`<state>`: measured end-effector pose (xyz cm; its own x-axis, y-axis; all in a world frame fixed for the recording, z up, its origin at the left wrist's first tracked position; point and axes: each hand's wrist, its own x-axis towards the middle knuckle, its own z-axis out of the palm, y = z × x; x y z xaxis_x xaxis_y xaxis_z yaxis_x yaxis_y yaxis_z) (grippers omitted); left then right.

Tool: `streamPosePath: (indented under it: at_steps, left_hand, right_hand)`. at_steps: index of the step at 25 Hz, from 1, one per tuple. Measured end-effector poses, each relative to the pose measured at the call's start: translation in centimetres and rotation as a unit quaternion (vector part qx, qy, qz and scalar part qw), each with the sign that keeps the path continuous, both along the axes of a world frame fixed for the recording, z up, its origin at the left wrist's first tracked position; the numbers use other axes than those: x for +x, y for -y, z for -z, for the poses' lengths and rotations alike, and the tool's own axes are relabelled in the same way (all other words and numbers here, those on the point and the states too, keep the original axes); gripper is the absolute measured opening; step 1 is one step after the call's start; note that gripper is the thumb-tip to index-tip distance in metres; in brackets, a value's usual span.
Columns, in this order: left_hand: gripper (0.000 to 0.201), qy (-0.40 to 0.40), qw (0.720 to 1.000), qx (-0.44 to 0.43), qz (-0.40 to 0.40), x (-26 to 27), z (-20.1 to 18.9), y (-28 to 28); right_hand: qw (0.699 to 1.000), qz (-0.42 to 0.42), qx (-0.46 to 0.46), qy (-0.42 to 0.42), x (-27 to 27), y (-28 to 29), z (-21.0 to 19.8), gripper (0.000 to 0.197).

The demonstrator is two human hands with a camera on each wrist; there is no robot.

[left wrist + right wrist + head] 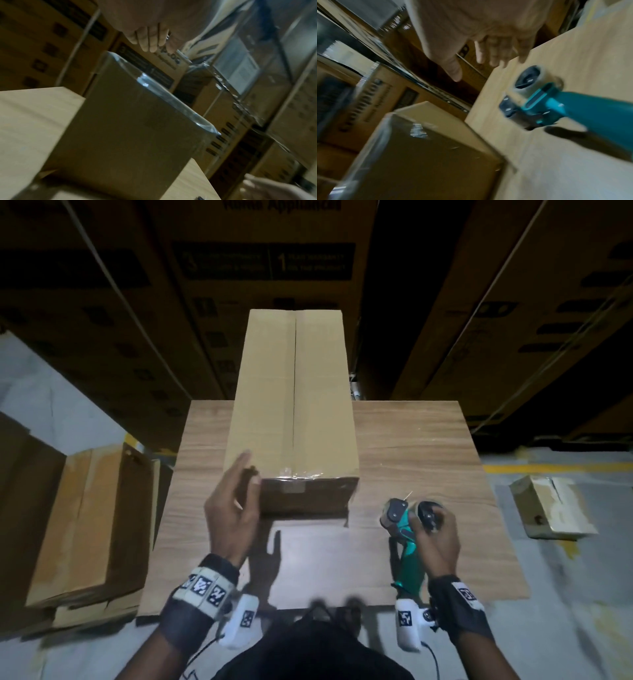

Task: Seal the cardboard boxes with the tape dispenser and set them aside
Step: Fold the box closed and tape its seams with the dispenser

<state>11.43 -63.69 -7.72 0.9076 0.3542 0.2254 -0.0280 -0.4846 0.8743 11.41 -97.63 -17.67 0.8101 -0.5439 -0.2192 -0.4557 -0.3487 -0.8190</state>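
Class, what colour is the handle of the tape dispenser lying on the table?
Teal green. The tape dispenser handle shows best in the right wrist view.

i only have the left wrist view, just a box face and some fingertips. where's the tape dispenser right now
Observer: The tape dispenser lies on the table, to the right of the box. The right hand is over its roll end, fingers spread rather than wrapped round the handle.
Operator: ok and where on the box is the left hand
Observer: The left hand is at the box's near left corner, with the thumb at the near face and the fingers straight along the left side.
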Motion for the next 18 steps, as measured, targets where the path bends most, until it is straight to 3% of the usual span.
streamPosePath:
  at_steps: [2, 5, 9, 13, 18]
  left_hand:
    - [0.049, -0.040, 0.997, -0.024, -0.059, -0.6, 0.5, -2.8]
    - [0.060, -0.110, 0.992, -0.059, -0.033, -0.5, 1.5, -3.8]
    - [0.059, -0.104, 0.985, -0.132, -0.041, 0.1, 2.4, -2.4]
    - [0.080, -0.079, 0.971, -0.204, -0.094, 0.6, 3.4, -1.8]
    - [0.094, -0.088, 0.949, -0.285, -0.106, 0.9, 4.2, -1.9]
  right_hand:
    - [0.982, -0.078, 0.161, 0.058, 1.3, -3.0, -3.4, 0.042]
    - [0.931, -0.189, 0.308, 0.047, 3.7, -8.2, -6.0, 0.055]
    - [0.923, -0.191, 0.333, 0.002, 4.2, -11.6, -6.7, 0.064]
    - [0.918, -0.160, 0.362, -0.036, 4.0, -12.0, -6.4, 0.068]
    - [0.919, -0.163, 0.353, -0.070, 3.8, -11.9, -4.8, 0.071]
